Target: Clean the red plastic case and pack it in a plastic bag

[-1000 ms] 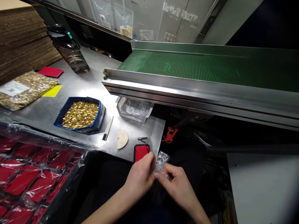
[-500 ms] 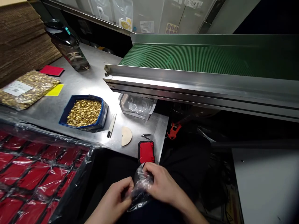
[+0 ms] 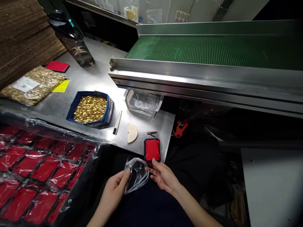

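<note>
My left hand [image 3: 115,186] pinches one side of a clear plastic bag [image 3: 138,183] between thumb and fingers. The bag hangs over my lap, its mouth spread open toward the case. A flat red case with a black rim [image 3: 152,148] lies at the near edge of the metal table. My right hand [image 3: 164,176] has its thumb over the case's near edge, with its fingers curled below. Those fingers are close to the bag's right side; whether they touch it I cannot tell.
A blue bin [image 3: 110,110] of small gold pieces, a knife [image 3: 117,123], a beige half-disc [image 3: 132,133], nail clippers [image 3: 151,134] and a bin of clear bags [image 3: 144,102] stand on the table. A green conveyor [image 3: 201,50] runs behind. Bagged red cases [image 3: 44,168] fill a box at left.
The bag, bunched between both hands before, is now spread open in my left hand. My right hand has let go of its bunched part and moved onto the red case's near edge.
</note>
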A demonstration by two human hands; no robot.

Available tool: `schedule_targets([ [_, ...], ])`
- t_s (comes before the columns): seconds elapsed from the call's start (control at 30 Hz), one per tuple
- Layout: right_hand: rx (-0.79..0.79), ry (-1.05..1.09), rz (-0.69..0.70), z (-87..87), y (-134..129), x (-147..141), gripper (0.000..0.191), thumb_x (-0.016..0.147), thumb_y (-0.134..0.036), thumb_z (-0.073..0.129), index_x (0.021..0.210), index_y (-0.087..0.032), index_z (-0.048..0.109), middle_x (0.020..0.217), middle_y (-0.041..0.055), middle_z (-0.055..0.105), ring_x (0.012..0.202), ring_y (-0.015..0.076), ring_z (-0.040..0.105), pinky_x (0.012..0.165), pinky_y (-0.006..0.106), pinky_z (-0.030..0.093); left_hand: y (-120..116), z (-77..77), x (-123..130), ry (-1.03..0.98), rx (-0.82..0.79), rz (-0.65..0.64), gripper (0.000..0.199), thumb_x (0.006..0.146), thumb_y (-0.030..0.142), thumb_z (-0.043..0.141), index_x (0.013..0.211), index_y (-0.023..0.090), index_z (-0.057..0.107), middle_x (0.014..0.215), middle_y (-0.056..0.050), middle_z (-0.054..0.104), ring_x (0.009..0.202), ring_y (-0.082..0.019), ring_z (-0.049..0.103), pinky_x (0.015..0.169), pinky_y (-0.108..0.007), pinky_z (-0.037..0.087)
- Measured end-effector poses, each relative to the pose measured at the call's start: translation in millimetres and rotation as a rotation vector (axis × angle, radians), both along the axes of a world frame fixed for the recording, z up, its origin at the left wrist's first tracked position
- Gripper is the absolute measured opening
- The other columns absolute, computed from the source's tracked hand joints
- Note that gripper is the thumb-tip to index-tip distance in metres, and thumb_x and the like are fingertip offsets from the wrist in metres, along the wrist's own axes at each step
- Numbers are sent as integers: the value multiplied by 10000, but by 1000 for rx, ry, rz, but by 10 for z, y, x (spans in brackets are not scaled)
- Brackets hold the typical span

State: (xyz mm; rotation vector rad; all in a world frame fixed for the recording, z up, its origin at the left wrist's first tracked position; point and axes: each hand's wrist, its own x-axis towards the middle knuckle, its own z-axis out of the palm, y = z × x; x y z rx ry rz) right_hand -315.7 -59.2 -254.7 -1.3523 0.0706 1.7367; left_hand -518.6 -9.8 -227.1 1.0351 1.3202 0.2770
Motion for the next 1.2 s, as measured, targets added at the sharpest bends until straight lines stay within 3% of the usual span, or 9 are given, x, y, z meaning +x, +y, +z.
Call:
schedule_targets([
  [0.17,49,-184,-113,-4,9,72,563,739,-623,854,1042,-172,707,1040,79,751,786,163,746,533,186,522,42,-109,48,146,155,-79,607,950,713,475,625,201,484,611,19,408,596,-152,344,541,-263,262],
  [0.3,181,-478,-96,249,-91,300,412,863,-537,778,1076,-187,737,1017,63,748,876,187,716,670,244,556,48,-122,180,229,256,-196,584,996,659,416,625,208,433,610,18,372,603,-161,368,569,-279,247],
  [0.37,314,-675,83,434,-168,416,299,934,-472,708,1060,-204,743,958,46,743,856,191,691,744,284,551,67,-109,248,248,274,-252,577,1009,640,397,627,211,442,599,15,391,595,-169,399,577,-286,252],
  [0.57,652,-1161,1071,735,-426,501,52,921,-217,642,919,-224,693,838,-2,717,735,173,646,657,304,380,178,-11,337,242,360,-316,534,1074,538,310,715,216,541,672,0,576,641,-189,536,620,-285,338],
  [0.67,670,-1338,1226,705,-474,444,36,880,-188,657,896,-219,648,833,-5,712,714,172,630,636,329,321,189,59,367,380,644,-442,446,1089,438,351,763,216,560,726,-4,602,662,-183,581,622,-286,358],
  [0.77,663,-1391,1174,664,-471,420,33,899,-199,628,884,-228,626,811,-20,699,694,164,616,646,334,309,166,106,419,444,1041,-515,335,1077,349,453,792,212,563,740,3,570,641,-169,569,605,-291,379],
  [0.87,548,-1376,992,658,-463,445,109,949,-268,598,855,-225,630,754,-23,674,661,156,605,649,322,314,160,106,474,418,1235,-511,151,1063,223,497,959,192,601,813,-4,605,693,-165,601,650,-281,446],
  [1.0,339,-1173,684,701,-451,495,195,977,-356,590,868,-221,680,786,-8,692,688,151,621,658,276,381,192,62,559,403,1206,-441,145,1041,160,521,1175,172,575,992,-51,650,851,-190,650,756,-282,511],
  [1.2,312,-954,504,772,-347,459,254,992,-431,579,1091,-250,726,972,7,754,803,174,660,720,253,465,167,83,762,137,970,-358,83,1032,145,532,1027,219,570,919,-13,626,833,-171,641,761,-277,516],
])
